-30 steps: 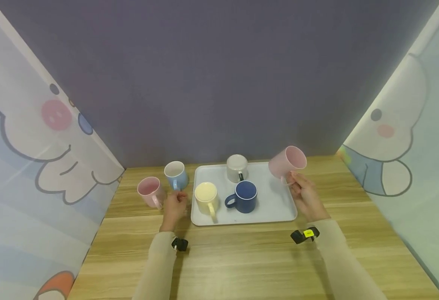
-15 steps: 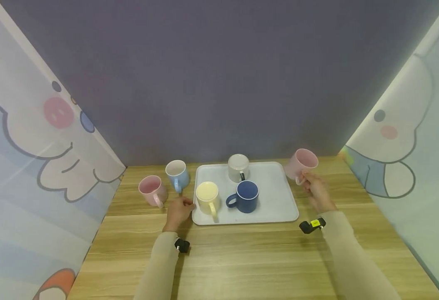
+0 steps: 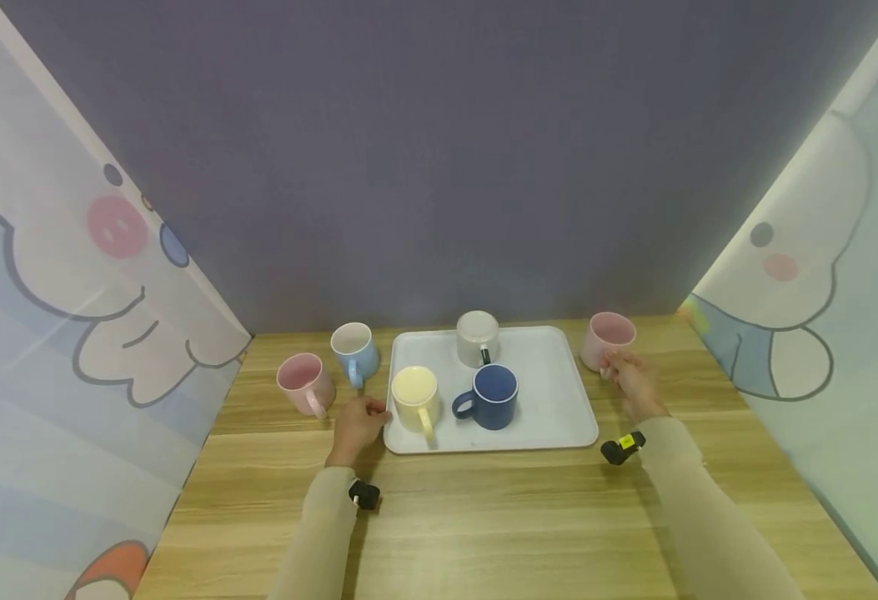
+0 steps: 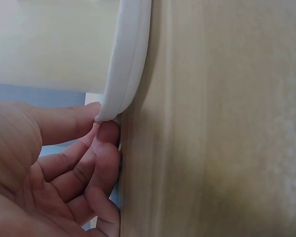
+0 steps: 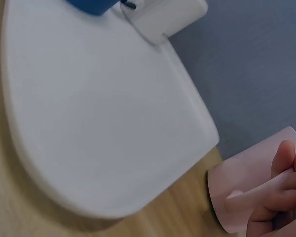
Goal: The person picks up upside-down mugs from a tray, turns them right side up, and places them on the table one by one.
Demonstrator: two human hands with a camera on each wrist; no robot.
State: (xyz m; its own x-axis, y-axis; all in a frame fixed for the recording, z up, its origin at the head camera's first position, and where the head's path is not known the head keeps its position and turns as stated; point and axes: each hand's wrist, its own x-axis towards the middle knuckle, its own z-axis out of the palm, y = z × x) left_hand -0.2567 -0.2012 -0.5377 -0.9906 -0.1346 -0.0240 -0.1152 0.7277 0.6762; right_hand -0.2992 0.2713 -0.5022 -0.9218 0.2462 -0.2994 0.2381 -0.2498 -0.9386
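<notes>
Head view looks down; close wrist views share the tray.

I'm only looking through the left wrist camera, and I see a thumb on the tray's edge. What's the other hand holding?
Observer: The right hand holds a pink mug by its handle.
Operator: Ooh, where's that mug?
Observer: Off the tray, just past its right end.
Operator: And how many mugs are on the tray?
Observer: Three: a yellow mug, a blue mug and a white mug.
</notes>
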